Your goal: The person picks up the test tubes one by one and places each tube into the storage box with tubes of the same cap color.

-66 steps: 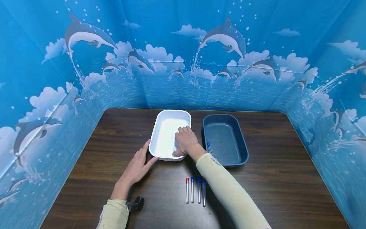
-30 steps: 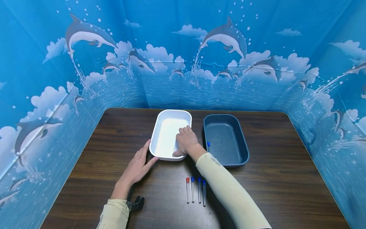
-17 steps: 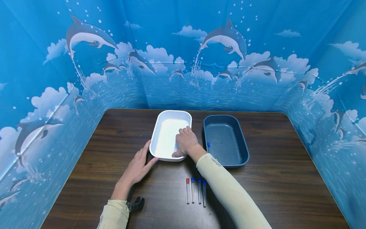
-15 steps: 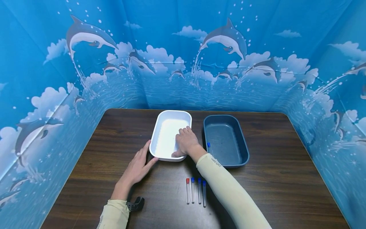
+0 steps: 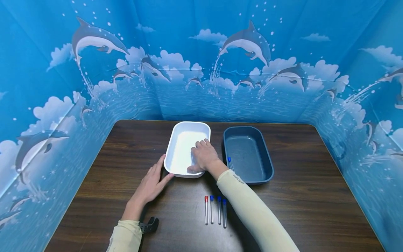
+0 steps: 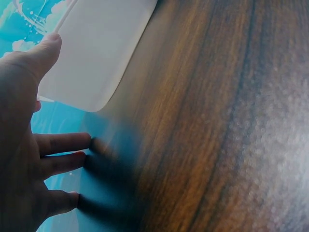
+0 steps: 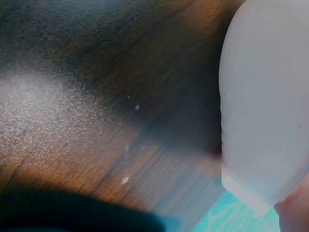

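Observation:
My right hand (image 5: 205, 155) reaches over the near right corner of the white tray (image 5: 170, 147), its fingers curled and its thumb low. A clear test tube (image 5: 193, 160) shows between thumb and fingers; its cap is hidden. My left hand (image 5: 149, 185) rests with spread, straight fingers against the tray's near left corner; the left wrist view shows its thumb (image 6: 48, 46) on the tray's side. Several capped test tubes lie in a row on the table, one with a red cap (image 5: 206, 198), the others with blue caps (image 5: 219, 198).
A dark blue tray (image 5: 270, 164) stands right of the white one, under a blue-capped tube (image 5: 229, 160) leaning at its near left side. The brown table (image 5: 315, 196) is backed by a dolphin-print curtain (image 5: 189, 98).
My right thumb has shifted slightly left inside the white tray, and the right hand has edged left with it. My left hand, both trays and the row of tubes have kept their places.

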`<state>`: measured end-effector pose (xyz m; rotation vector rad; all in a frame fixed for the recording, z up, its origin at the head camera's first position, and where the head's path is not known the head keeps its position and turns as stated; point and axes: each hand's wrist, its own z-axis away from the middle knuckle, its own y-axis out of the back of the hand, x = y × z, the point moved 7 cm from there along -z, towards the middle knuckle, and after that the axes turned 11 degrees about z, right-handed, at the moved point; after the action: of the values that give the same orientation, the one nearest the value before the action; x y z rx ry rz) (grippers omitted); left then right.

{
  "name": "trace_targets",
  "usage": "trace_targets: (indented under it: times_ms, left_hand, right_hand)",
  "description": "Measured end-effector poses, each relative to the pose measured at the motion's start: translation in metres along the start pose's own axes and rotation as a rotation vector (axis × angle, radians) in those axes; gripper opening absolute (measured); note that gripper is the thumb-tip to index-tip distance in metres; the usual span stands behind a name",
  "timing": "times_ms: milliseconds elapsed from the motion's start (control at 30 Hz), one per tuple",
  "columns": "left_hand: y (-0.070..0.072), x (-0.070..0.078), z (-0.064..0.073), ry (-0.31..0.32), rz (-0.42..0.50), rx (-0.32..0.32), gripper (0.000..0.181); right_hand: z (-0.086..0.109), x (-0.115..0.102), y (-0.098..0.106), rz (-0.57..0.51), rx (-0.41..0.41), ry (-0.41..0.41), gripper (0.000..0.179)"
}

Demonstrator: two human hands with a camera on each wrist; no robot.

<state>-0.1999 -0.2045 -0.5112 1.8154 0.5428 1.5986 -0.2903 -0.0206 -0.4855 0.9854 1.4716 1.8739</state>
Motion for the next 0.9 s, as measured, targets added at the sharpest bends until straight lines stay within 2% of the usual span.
trace_targets:
  times_ms: [433,900]
  left_hand:
    - [0.000,0.001,0.000,-0.002,-0.009,-0.003,0.082]
    - [-0.001,0.002,0.000,-0.003,-0.014,-0.001,0.081]
  right_hand:
    - [0.008,0.001,0.015,-0.043,0.126,-0.003,0.086]
    - [0.037,0.005,0.031,-0.162,0.264,-0.014,0.083]
